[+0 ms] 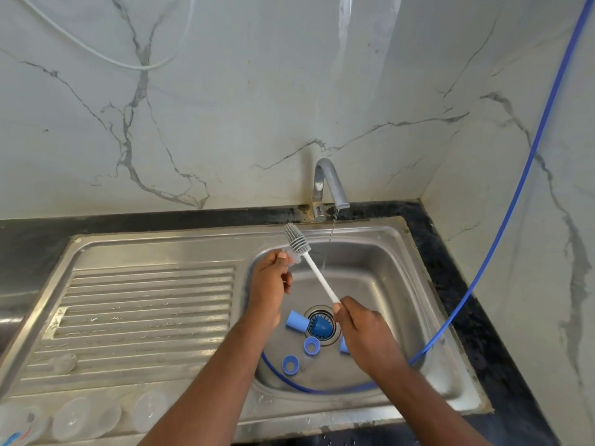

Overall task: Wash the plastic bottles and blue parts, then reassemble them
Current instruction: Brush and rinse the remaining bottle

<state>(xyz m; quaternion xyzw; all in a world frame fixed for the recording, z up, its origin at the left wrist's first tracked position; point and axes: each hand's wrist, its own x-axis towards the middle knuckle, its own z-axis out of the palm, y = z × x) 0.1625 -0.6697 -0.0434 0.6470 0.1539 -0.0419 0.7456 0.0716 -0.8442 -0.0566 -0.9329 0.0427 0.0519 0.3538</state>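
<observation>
My right hand grips the lower end of a white bottle brush over the sink basin. Its grey bristle head points up and to the left. My left hand pinches a small clear plastic piece against the base of the bristles. Blue parts lie on the basin floor: a cylinder, a cone on the drain, two rings, and another piece half hidden by my right hand. Clear plastic bottles lie at the drainboard's near edge.
A thin stream of water runs from the faucet into the basin. A blue hose comes down the right wall and curls round the basin floor. The ribbed drainboard lies to the left. A white cable hangs on the marble wall.
</observation>
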